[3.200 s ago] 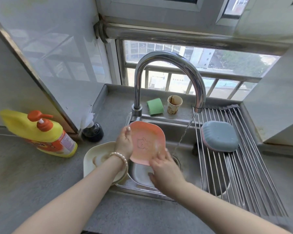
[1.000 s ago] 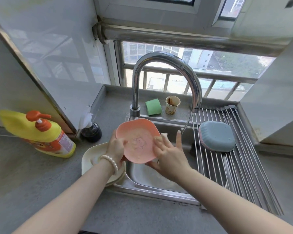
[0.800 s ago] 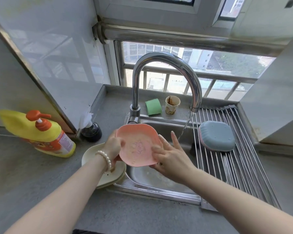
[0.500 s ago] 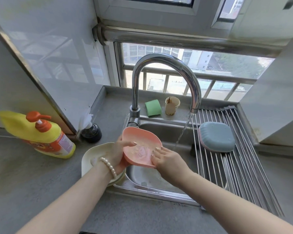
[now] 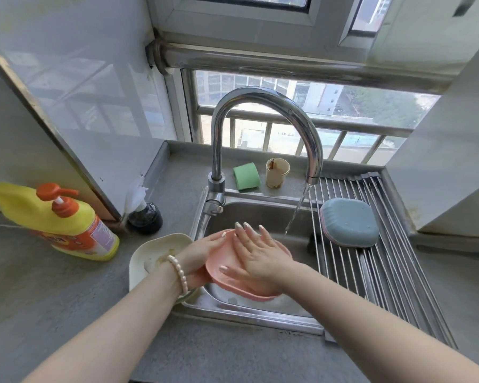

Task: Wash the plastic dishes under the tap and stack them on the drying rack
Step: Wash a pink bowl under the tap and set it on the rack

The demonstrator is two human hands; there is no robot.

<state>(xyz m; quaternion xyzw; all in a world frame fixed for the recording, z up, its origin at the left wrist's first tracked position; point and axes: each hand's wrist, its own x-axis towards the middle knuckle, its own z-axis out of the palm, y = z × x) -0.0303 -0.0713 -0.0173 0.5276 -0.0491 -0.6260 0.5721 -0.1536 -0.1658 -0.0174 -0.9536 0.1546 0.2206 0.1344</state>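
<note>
while the yellow detergent bottle [image 5: 58, 222] is lying far off to the left on the counter [image 5: 53, 299], a soiled cream dish [image 5: 150, 255] is waiting just left of the sink [image 5: 249, 310], partly hidden under the left wrist. the left hand [image 5: 198, 254] is curling around the left rim of the pink dish [image 5: 233, 283], thumb resting on the upper edge and fingers underneath, so it is carrying the dish over the near left part of the basin. the right hand [image 5: 257, 257] is lying flat inside the dish with fingers straight and spread, pressing on its inner face and gripping nothing. the dish is tilting with its open face up toward the camera. water is running from the tap [image 5: 263, 111] and falling to the right of and beyond the dish, missing it; judging from this, the rinse is calling for a shift right and away. further right, a blue dish [image 5: 349, 222] is sitting upside down on the drying rack [image 5: 385, 286], seemingly over a pink one. the right hand is the nearer one to stream and rack, so it is looking like the better one for the transfer.
</note>
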